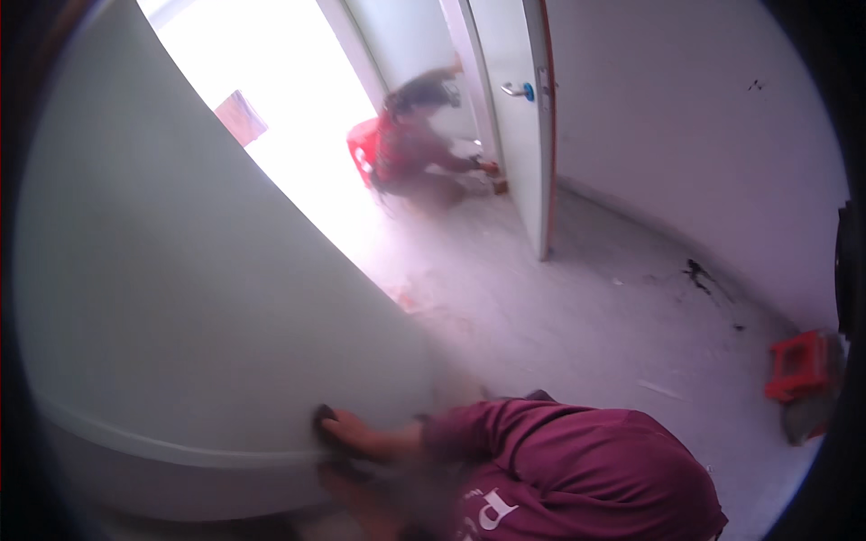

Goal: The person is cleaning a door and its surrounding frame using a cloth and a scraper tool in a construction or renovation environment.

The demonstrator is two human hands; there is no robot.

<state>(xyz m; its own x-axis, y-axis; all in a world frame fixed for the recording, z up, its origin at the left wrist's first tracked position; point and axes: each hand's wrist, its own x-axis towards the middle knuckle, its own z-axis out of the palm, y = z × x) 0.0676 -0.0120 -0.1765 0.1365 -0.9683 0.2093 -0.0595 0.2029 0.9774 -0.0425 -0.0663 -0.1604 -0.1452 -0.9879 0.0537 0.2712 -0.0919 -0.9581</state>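
Observation:
Neither of my own hands is in view. Before me, a co-worker in a maroon shirt (595, 466) bends low, a white letter showing on the fabric. This person's hand (331, 433), dark at the fingers, lies against a large pale green panel (223, 291) near its lower edge. Just below, a second forearm (362, 500) reaches towards the same edge; it is blurred, and its grip is unclear. The panel fills the left side and leans across the view. A pale strip (203, 457) runs along its lower border.
Another co-worker (419, 142) crouches at the back, one hand low by a pale door (517, 135) with a metal lever handle (515, 90). Beyond is a bright opening. A red object (798, 365) stands by the right wall. Dark debris (698, 276) and a thin strip (659, 390) lie on the floor (575, 324).

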